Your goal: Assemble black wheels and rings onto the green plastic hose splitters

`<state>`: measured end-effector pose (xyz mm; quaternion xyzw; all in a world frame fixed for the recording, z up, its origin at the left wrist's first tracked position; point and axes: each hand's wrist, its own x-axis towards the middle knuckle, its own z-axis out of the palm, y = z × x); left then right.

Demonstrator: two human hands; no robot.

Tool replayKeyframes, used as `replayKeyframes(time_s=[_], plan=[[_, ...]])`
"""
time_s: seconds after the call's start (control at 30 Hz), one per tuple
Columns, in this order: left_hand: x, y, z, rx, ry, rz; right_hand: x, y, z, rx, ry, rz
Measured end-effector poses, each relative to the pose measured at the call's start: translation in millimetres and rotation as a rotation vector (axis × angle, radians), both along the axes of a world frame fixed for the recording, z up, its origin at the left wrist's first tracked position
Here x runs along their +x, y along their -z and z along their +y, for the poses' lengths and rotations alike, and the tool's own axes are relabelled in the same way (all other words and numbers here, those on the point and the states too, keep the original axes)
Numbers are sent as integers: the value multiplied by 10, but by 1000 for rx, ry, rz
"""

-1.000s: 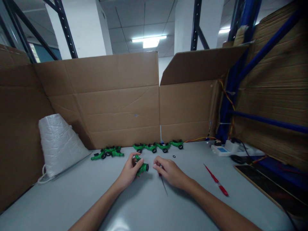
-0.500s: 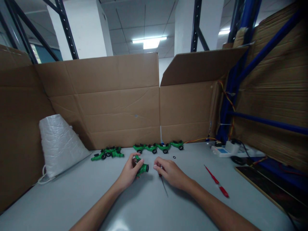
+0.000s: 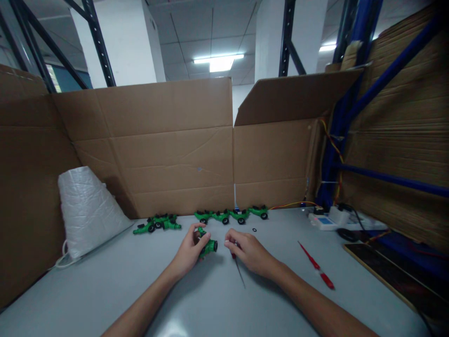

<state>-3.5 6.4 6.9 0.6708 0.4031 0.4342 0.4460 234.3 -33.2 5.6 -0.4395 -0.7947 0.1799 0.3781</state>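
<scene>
Left hand (image 3: pixel 189 250) grips a green hose connector (image 3: pixel 206 245); right hand (image 3: pixel 247 250), pinching a thin pick (image 3: pixel 238 269), should approach its open end squarely.

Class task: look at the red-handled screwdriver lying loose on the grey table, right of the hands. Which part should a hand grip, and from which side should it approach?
Grip the red-handled screwdriver by its thick near end, probably coming from above with the right hand, which is closer. It lies flat and slantwise on the table, the thinner end pointing away, with bare surface either side for fingers.
</scene>
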Motion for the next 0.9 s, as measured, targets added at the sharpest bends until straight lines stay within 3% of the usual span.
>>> replayKeyframes(time_s=[0.9], plan=[[6,9,-5,1,17,-2,-8,-14,-1,141,42,67]])
